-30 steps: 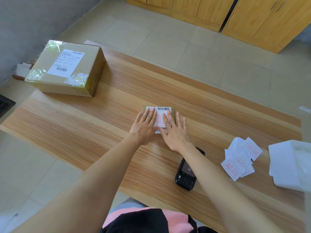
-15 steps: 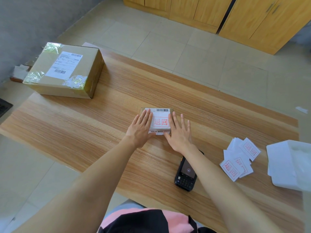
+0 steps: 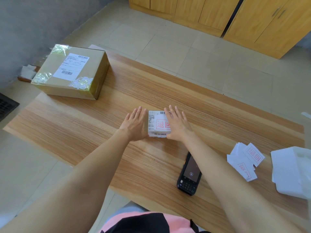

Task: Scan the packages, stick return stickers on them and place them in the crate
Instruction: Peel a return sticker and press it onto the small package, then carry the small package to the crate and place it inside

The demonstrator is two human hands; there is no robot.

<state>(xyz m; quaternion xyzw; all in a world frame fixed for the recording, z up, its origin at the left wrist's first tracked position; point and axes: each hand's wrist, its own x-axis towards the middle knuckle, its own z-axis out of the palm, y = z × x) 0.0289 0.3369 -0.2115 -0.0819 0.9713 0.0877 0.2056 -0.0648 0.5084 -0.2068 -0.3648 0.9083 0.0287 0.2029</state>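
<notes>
A small package (image 3: pixel 157 123) lies mid-table, its top covered by a white shipping label and a red-printed return sticker. My left hand (image 3: pixel 135 124) lies flat with straight fingers against its left side. My right hand (image 3: pixel 177 123), also flat, rests over its right edge and hides part of the sticker. A black handheld scanner (image 3: pixel 189 175) lies on the table near my right forearm. Loose return stickers (image 3: pixel 245 159) are piled to the right. A large taped cardboard box (image 3: pixel 72 73) with a shipping label sits at the table's far left corner.
The wooden table (image 3: pixel 84 125) runs from left to right. A white foam tray (image 3: pixel 292 170) sits at the right edge. Tiled floor and yellow wooden cabinets (image 3: pixel 218 12) lie beyond. A dark grate (image 3: pixel 6 105) shows on the floor at left.
Both hands slid outward from the top of the small package to its left and right sides, uncovering the return sticker.
</notes>
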